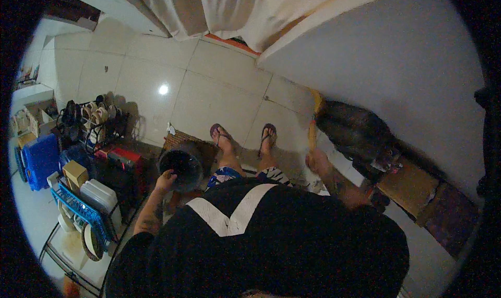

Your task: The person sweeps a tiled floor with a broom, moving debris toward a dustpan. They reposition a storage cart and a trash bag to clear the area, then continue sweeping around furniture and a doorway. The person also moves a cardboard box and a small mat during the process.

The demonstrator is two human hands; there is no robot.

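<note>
My left hand [167, 180] is closed on the rim of a dark, see-through-looking round bucket [188, 182], which hangs or stands beside my left leg. Its inside is too dark to make out. On the other side, my right hand [318, 161] grips a long yellow handle-like piece [312, 135]. That piece reaches forward and curves near the wall; what it belongs to is unclear. Just right of it sits a dark bag or bundle [352, 123] against the wall. My feet, in flip-flops [221, 132], stand on the tiled floor between both hands.
Shoes fill a small rack [96, 117] at left, near a red box [123, 159] and a blue case [40, 161]. A blue plastic basket [80, 208] leans closer in. A woven mat [184, 139] lies ahead; cardboard [409, 186] lies right. Curtains [235, 8] hang ahead.
</note>
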